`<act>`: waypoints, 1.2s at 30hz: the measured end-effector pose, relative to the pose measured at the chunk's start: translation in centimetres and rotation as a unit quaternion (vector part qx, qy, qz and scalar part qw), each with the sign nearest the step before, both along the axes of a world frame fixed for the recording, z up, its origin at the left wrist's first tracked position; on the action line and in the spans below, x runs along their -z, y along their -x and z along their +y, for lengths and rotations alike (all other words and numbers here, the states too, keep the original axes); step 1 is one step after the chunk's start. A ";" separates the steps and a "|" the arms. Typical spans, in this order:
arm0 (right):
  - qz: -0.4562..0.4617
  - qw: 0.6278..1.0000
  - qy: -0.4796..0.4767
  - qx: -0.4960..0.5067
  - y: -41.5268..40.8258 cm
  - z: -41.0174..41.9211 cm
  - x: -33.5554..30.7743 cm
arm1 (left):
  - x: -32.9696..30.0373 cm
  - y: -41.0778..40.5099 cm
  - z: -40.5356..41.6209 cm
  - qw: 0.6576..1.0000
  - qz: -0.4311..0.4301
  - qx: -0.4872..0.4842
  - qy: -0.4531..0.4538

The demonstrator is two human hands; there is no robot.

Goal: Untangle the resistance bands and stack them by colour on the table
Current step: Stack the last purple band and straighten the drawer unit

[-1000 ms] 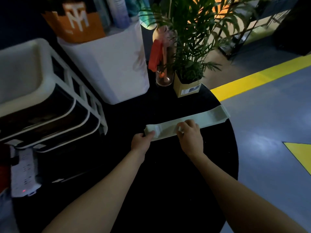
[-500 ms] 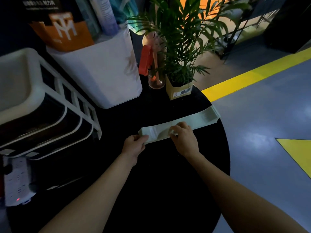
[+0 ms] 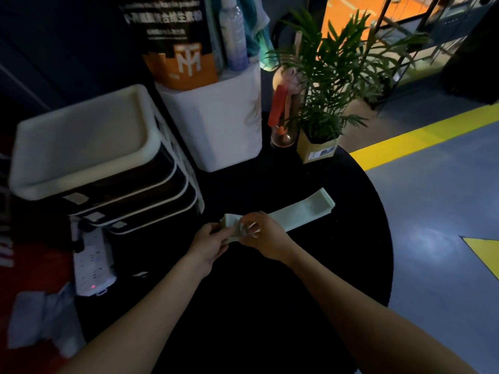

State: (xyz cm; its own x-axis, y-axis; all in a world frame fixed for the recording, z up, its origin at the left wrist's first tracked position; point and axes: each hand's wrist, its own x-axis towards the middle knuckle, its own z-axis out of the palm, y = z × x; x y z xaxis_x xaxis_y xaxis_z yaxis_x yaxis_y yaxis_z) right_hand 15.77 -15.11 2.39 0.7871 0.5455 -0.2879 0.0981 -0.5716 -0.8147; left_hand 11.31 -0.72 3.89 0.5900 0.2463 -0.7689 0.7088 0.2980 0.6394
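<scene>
1. The flat, pale green rubber resistance bands [image 3: 299, 210] lie as one layered strip on the round black table [image 3: 351, 265], running from the centre out toward the far right rim. The right end shows several edges fanned slightly; the left end is lifted and bunched between the hands.
2. The left hand [image 3: 210, 242] has its fingers curled round the near left end of the strip, pinching it just above the tabletop.
3. The right hand [image 3: 263, 234] sits directly beside it, fingertips bent onto the same bunched end. It appears to be pinching a fold, though blur hides the exact finger placement.
4. Judgement: the step in hand is flattening and squaring the left end so the layers sit flush. Only one colour is visible, so sorting seems largely done.
5. Recommended method: hold the end with the left hand, draw the right hand outward along the strip to press out the fold, then check the fanned right end and nudge it even.
6. Risk: pulling hard on elastic may slide the strip toward the rim, where the right end already lies close.
7. Surroundings: a white-framed drawer unit [image 3: 108, 168], a tall white bin [image 3: 224, 122] and a potted green palm in a tan box [image 3: 321, 136] stand behind, well apart from the work.
</scene>
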 end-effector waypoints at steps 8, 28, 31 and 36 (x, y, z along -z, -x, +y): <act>0.023 0.992 0.022 0.119 0.0 -0.5 -1.4 | -2.0 -1.3 -1.7 0.995 -0.035 0.074 0.054; -0.024 0.955 0.139 0.259 -7.6 -12.0 2.2 | 6.4 -6.1 -9.7 0.978 0.034 0.097 -0.182; 0.016 0.955 0.136 0.263 -8.0 -13.1 3.0 | 7.2 -6.2 -10.0 0.983 0.035 0.100 -0.153; 0.078 0.953 0.059 0.286 -8.5 -13.8 4.4 | 7.6 -6.4 -10.3 0.986 0.034 0.103 -0.125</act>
State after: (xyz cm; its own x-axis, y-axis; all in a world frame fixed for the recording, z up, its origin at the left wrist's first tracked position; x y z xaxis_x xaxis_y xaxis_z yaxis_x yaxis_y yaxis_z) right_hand 24.28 -28.87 -1.99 0.8884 -0.0040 -0.4591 -0.3749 -0.5835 -0.7204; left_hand 17.72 -11.05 -3.66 0.5959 0.3133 -0.7394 0.7821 -0.0174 0.6229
